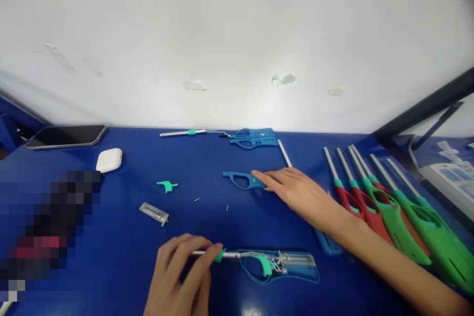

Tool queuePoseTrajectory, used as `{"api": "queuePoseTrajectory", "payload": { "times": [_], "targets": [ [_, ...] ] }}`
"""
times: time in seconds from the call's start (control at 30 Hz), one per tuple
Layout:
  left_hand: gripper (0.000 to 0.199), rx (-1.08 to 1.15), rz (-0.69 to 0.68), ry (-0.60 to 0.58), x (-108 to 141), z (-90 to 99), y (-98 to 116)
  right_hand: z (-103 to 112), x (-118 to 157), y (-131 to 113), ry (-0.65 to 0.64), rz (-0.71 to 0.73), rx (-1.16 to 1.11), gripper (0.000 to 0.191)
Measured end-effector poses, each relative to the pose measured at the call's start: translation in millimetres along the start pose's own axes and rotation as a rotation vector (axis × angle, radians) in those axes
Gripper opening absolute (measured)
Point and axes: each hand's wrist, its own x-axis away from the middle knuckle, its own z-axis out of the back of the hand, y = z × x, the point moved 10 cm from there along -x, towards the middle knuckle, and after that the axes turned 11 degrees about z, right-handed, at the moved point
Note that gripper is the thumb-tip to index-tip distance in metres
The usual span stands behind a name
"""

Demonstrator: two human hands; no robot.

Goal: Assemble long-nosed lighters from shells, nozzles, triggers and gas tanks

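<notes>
My left hand [183, 271] is closed on the metal tube of an opened lighter, at its green collar [219, 255]. That lighter's blue half-shell [307, 276] lies near the front edge and holds a green trigger [265, 265], wires and a clear fuel tank [296, 259]. Further back, my right hand [292, 187] has its fingers on the right end of a blue shell half [240, 180] that lies on the table. Left of it are a loose green trigger [168, 186], a clear tank [154, 213] and two small screws [197, 200].
Several red and green lighters [385, 212] line the right side. Another blue shell [254, 138] and metal tube [177, 133] lie along the back by the wall. A phone [66, 136] and white case [109, 160] are at back left. A blue lighter [328, 243] is under my right forearm.
</notes>
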Motion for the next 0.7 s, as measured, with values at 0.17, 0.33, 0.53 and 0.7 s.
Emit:
{"api": "queuePoseTrajectory", "payload": {
  "times": [0.17,0.33,0.53,0.7],
  "targets": [
    [0.041,0.031,0.084,-0.049,-9,1.0,-5,-1,14,-19,-0.044,0.014,0.094,0.072],
    [0.037,0.05,0.004,-0.185,-9,-9.2,0,-8,17,-27,-0.055,0.015,0.17,0.071],
    [0.03,0.047,0.006,-0.218,-1,-18.2,-6,5,43,-29,-0.052,-0.006,0.132,0.072],
    [0.027,0.056,0.056,-0.233,1,-21.6,-9,26,85,-53,0.031,-0.06,-0.145,0.073]
  ]
}}
